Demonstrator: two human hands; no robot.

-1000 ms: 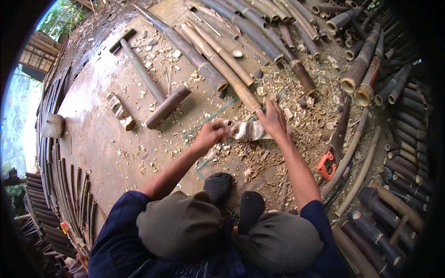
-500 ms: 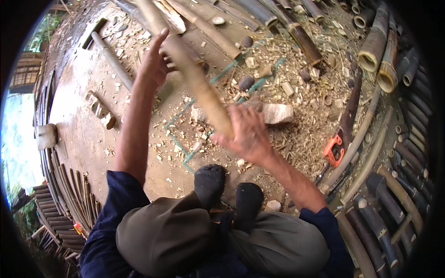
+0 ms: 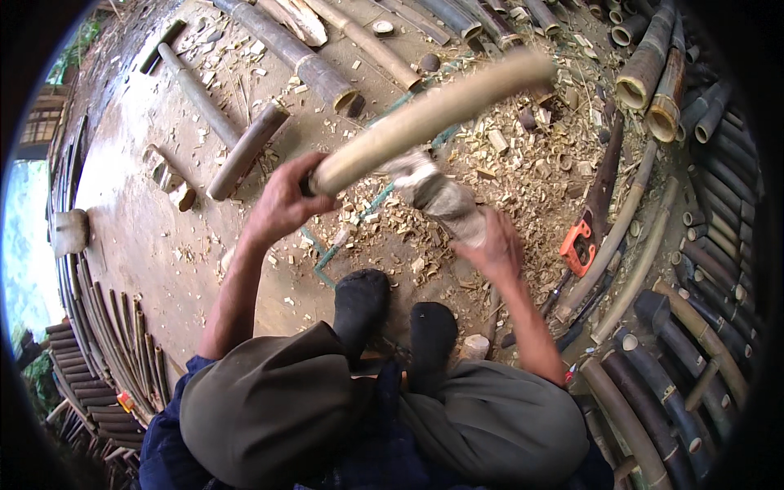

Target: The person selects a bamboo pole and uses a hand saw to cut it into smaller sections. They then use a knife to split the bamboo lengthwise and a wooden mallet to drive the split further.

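My left hand (image 3: 287, 202) is closed around the near end of a pale bamboo pole (image 3: 441, 110). The pole slants up to the far right, its far end smeared by motion. Below it lies a notched wooden block (image 3: 437, 194), partly covered with chips at its far end. At the block's near right end is my right hand (image 3: 496, 249), its fingers curled round that end. Between my left arm and the chips, a short dark bamboo piece (image 3: 248, 151) lies on the ground.
An orange-handled saw (image 3: 581, 243) lies to the right, beside long bamboo poles (image 3: 639, 261). Cut bamboo tubes (image 3: 645, 73) are piled along the right edge. Chips (image 3: 498, 143) cover the middle ground. My feet (image 3: 359, 306) are close in front. Another notched wood piece (image 3: 170, 180) lies left.
The pole has gone from my right hand to my left and swung over to the right. My right hand has moved down to the block, which now lies at a different angle.
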